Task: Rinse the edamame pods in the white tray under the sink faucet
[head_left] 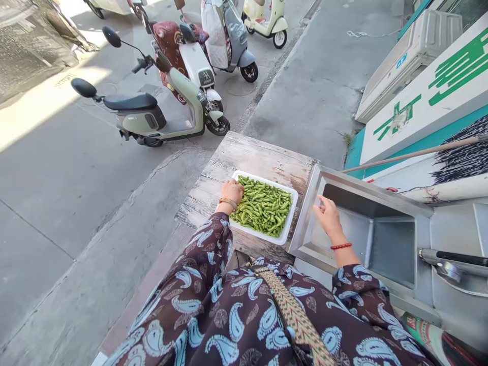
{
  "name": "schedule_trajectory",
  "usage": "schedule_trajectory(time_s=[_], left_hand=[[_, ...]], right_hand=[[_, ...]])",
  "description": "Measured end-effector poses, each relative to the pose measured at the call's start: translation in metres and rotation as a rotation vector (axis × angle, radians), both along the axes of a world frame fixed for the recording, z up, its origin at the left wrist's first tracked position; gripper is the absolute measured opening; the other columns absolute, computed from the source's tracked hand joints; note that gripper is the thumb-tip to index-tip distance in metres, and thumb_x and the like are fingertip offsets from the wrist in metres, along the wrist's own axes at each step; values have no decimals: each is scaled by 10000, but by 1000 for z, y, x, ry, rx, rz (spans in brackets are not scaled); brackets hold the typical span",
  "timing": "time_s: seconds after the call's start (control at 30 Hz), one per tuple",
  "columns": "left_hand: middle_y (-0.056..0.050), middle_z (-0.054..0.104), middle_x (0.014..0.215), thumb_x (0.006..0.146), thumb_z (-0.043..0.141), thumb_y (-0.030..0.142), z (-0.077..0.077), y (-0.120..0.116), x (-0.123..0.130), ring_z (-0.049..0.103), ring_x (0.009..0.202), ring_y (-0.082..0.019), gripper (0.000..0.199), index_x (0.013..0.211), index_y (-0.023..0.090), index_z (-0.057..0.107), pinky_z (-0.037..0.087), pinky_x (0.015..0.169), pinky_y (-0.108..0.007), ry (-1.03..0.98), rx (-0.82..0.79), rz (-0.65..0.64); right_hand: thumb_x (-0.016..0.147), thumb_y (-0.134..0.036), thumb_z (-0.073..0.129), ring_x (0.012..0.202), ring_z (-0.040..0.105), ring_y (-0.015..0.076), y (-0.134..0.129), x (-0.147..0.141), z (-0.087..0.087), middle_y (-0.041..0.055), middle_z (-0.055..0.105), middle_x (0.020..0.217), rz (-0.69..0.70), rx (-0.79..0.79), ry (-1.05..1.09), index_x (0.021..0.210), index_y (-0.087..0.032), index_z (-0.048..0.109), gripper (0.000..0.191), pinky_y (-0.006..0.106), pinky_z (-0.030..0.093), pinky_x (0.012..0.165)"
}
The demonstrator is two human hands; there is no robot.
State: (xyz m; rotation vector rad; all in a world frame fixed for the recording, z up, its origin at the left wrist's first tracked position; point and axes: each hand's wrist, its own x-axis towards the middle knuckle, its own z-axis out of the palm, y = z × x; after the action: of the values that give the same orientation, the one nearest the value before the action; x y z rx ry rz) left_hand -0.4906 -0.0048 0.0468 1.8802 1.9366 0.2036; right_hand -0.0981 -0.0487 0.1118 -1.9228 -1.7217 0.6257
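A white tray (288, 227) full of green bean pods (263, 206) rests on a weathered wooden table (263, 152). At the tray's left edge is my left hand (232, 191), its fingers bent down at the pods; whether a pod is between the fingertips is too small to tell. My right hand (328, 217) is raised over the left part of the metal sink (394, 249), to the right of the tray. Its thumb and fingers are curled close together, and I cannot make out anything held between them.
The sink's rim (305, 218) stands close to the tray's right side, with a faucet (453, 257) farther right. A mop handle (415, 153) slants behind the sink. Parked scooters (171, 101) stand beyond the table, and a green-lettered sign (427, 96) leans at right.
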Motion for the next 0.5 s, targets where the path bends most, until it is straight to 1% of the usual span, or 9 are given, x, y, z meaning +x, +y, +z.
schedule_trajectory(time_s=[0.07,0.13,0.23,0.3,0.37,0.5], left_hand=[[-133,588,1111,851,565,264,1,3,2,497,1092,-312,246,921,240,800,432,942,-440,31,-22,-19],[-134,582,1138,849,566,280,1,6,3,488,1109,-322,248,923,245,801,429,944,-444,46,-47,-33],[-133,580,1152,830,587,290,2,13,3,489,1120,-334,240,929,252,801,429,947,-448,52,-79,-53],[-130,579,1165,819,595,282,2,18,2,491,1128,-338,238,937,255,800,432,947,-450,55,-100,-66],[-120,578,1181,822,597,285,1,23,1,495,1132,-334,235,941,265,798,437,949,-445,57,-123,-78],[-96,573,1221,850,575,290,0,30,-1,496,1148,-315,236,934,286,795,439,967,-433,55,-170,-103]], right_hand=[[854,-364,546,794,688,183,2,-24,-3,182,564,1294,64,-26,55,1299,-164,610,493,407,603,814],[858,-342,542,795,691,181,1,-42,-4,176,561,1297,123,-44,93,1300,-167,603,479,406,604,812],[866,-316,524,799,694,180,-8,-54,-6,162,563,1293,182,-72,131,1302,-182,594,462,403,605,789],[863,-317,524,787,691,178,-15,-54,-8,160,566,1290,180,-91,148,1301,-188,591,461,400,605,775],[860,-328,533,783,689,182,-21,-49,-9,163,572,1288,147,-104,151,1303,-185,587,469,407,600,780],[860,-362,551,810,697,202,-30,-34,-8,159,597,1278,53,-117,129,1323,-188,573,495,448,573,848]])
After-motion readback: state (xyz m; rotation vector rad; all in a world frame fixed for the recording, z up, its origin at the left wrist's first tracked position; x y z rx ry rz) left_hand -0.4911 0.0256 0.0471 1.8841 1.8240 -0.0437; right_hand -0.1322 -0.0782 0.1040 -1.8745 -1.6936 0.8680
